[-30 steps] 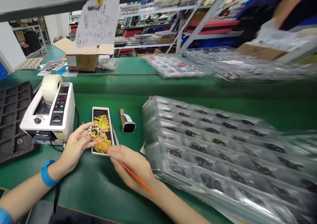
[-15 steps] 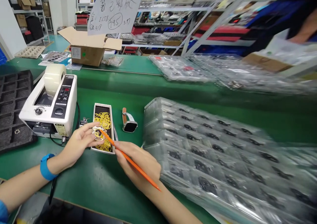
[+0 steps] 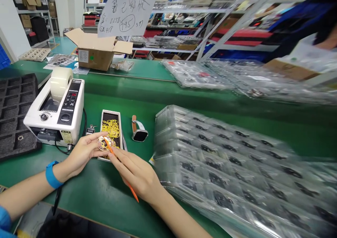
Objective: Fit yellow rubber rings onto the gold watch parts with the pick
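My left hand (image 3: 82, 154), with a blue band at the wrist, pinches a small round watch part (image 3: 103, 144) with a gold and white rim. In my right hand (image 3: 139, 173) is a slim orange stick (image 3: 133, 192), held like a pen, its tip on the face of the round part. Both hands are over the near end of a white box (image 3: 119, 120) that holds yellow rings (image 3: 111, 127). Fingers hide some of the box and the middle of the stick. A smartwatch (image 3: 139, 135) with a brown and pale strap lies right of the box.
On the left stand a white tape dispenser (image 3: 56, 120) and a black foam tray (image 3: 17, 104). A small metal counter (image 3: 91, 130) sits beside the box. Stacked clear plastic trays (image 3: 218, 160) fill the right. An open carton (image 3: 96, 52) stands at the back under a hanging handwritten paper (image 3: 126, 11).
My right hand has shifted left and closer to my left hand. The orange stick now stands steeper, with its tip still at the round part. The whole view has shifted slightly.
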{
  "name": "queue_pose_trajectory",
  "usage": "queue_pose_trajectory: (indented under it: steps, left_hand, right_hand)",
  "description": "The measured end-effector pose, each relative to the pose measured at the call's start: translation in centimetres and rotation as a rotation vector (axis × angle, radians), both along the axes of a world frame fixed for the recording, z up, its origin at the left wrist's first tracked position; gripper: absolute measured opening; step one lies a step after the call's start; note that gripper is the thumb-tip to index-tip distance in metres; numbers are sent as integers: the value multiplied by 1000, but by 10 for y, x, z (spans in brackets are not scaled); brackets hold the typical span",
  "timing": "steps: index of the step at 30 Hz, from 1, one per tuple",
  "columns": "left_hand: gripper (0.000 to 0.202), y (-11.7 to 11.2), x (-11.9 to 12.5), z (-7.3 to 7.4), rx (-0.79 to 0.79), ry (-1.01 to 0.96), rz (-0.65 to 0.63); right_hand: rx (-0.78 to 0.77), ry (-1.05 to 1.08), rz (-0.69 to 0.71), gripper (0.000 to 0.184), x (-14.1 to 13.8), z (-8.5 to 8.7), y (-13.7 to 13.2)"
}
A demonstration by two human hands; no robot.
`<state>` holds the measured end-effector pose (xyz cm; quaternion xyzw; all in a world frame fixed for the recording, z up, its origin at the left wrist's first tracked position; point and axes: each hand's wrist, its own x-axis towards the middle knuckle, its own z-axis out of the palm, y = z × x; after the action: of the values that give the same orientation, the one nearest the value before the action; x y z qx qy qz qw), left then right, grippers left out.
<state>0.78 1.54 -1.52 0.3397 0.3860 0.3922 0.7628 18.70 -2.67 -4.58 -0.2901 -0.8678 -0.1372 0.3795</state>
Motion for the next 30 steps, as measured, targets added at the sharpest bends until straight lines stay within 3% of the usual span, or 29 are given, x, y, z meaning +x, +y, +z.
queue_pose_trajectory:
  steps: [6, 10, 20, 25, 30]
  left_hand:
    - [49, -1, 2, -2, 44, 74, -54]
    - [35, -4, 3, -3, 145, 140, -88]
    - [16, -5, 3, 1, 254, 223, -72]
    - [24, -11, 6, -1, 277, 255, -24]
    - [39, -20, 10, -3, 392, 359, -24]
  right_hand:
    - [-145, 487, -106, 33, 1, 14, -6]
    - [-264, 629, -125, 31, 3, 18, -10]
    - [-149, 429, -146, 28, 1, 10, -11]
    - [-105, 286, -221, 15, -15, 9, -11]
    - [-186, 358, -319, 8, -26, 7, -4]
